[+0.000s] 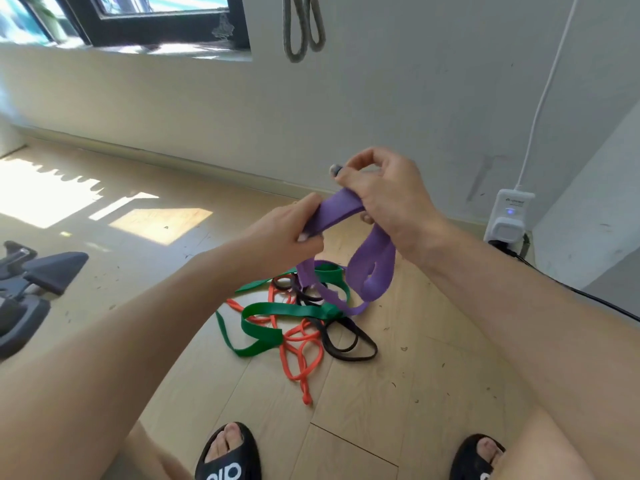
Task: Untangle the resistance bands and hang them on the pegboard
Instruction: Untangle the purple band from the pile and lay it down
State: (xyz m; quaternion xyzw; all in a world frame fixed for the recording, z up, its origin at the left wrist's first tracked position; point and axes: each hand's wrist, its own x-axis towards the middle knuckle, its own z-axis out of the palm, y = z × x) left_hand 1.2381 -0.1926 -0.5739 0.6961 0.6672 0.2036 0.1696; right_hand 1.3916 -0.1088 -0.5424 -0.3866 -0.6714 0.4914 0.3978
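Note:
A wide purple resistance band (375, 268) is lifted above a tangled pile on the wooden floor. My left hand (287, 230) grips one stretch of it and my right hand (384, 195) grips another, with loops hanging down from the right hand. The band's lower end still runs into the pile. There, a green band (277, 311), a thin orange band (304, 344) and a black band (349, 337) lie knotted together. A grey band (303, 29) hangs on the wall at the top. No pegboard is visible.
A white plug-in device (509, 220) with a black cable sits at the wall on the right. Dark exercise equipment (31, 282) stands at the left. My feet in black sandals (227, 452) are at the bottom edge. A window (145, 19) is at the top left.

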